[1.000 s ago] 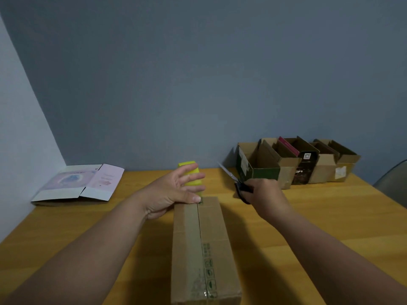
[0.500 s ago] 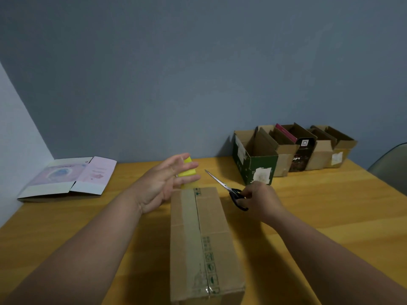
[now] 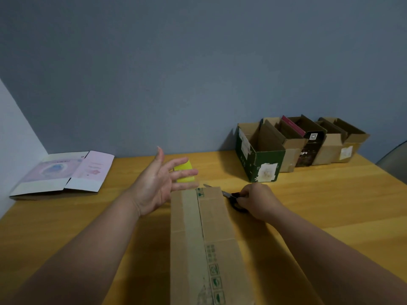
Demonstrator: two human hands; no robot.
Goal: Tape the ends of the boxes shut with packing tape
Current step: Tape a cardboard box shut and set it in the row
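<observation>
While your left hand [image 3: 157,183] hung spread and slack above the bench [image 3: 319,205], grasping nothing, your right hand [image 3: 256,200] was curled around the black handles of the scissors [image 3: 231,197], low at the bench beside the box [image 3: 206,234]. That long box lay lengthwise toward you, its top seam running down the middle; a glossy strip seemed to cover the seam, though the blur made that hard to confirm. The yellow tape [image 3: 184,172] sat on the bench just past the box's far end, partly hidden behind your left fingers [image 3: 185,173].

Several things could have gone wrong from there, as I judged it. The scissor tips pointed toward the box's far corner and toward your free hand; a quick reach for the tape across that line risked a nick. If the strip over the far end was not pressed down, it could have lifted and left the flaps loose. Setting the scissors down carelessly could have sent them sliding under the box edge. A freshly cut tape end might also have stuck back onto the roll, costing you time.

Four open boxes [image 3: 259,159] waited by the wall, well apart, and a flattened carton [image 3: 63,172] lay at your far left.
</observation>
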